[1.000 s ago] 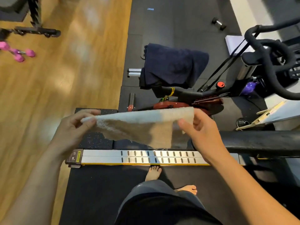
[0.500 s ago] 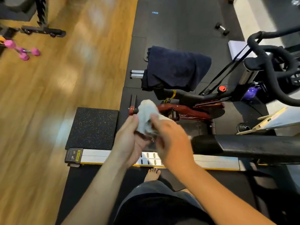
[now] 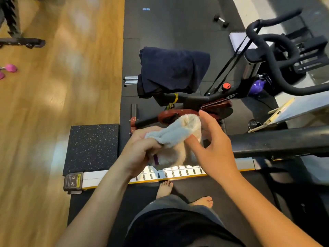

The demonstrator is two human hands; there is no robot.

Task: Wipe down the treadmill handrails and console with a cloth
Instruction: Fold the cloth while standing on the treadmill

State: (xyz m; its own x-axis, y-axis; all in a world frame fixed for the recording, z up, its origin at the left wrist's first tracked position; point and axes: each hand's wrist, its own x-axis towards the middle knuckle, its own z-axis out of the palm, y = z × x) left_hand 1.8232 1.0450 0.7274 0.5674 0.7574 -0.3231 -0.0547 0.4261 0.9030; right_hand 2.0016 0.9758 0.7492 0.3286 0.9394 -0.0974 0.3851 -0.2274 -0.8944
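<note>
2 hands: left hand [image 3: 140,148] clutches cloth [image 3: 175,134], right hand [image 3: 211,148] loose.

Floor [image 3: 62,86]: wood at my left, black mats [image 3: 178,29] ahead. On wood: pink dumbbell [image 3: 10,68], rack foot [image 3: 23,41]. On mats: bike [image 3: 204,102], small dumbbell [image 3: 221,20], speckled pad [image 3: 92,147]. My bare feet [image 3: 164,188] on treadmill belt [image 3: 106,196].

Two hands [image 3: 140,152] [image 3: 211,148], one cloth [image 3: 175,135], one handrail [image 3: 277,141]

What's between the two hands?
In the head view, the bunched cloth: the left hand grips it, and the open right hand is beside it.
</note>
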